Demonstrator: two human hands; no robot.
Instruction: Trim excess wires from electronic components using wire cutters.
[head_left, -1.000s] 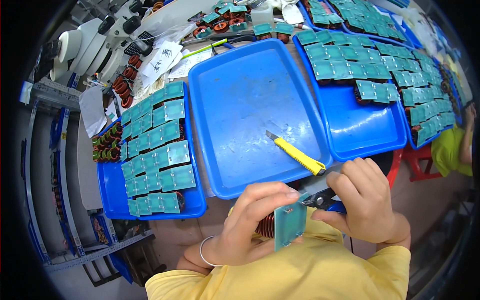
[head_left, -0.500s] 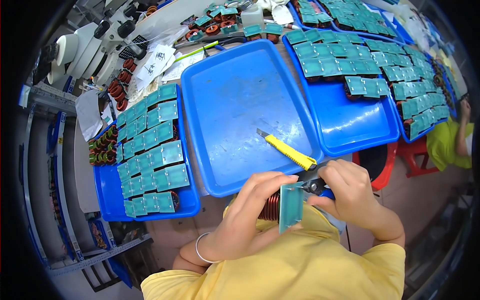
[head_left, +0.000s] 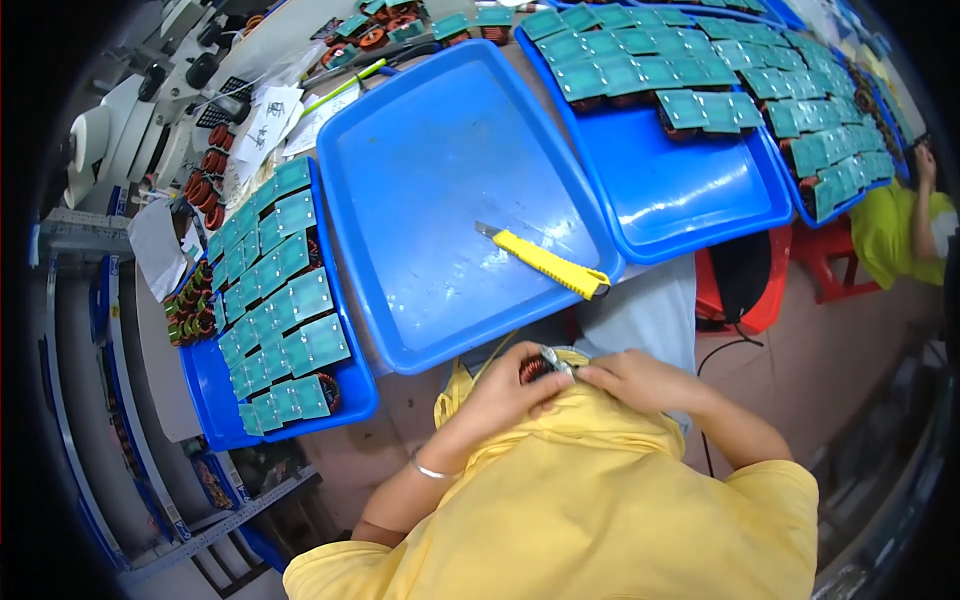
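Copper coil now sits pinched between left hand and right hand, drawn closer to the chest, green board no longer showing, work moved off the blue tray

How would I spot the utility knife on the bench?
Find the middle blue tray, the only one with no green boards in it. The utility knife lies near its lower right corner, just above the person's hands. It is the single yellow-handled tool there, blade pointing up-left.
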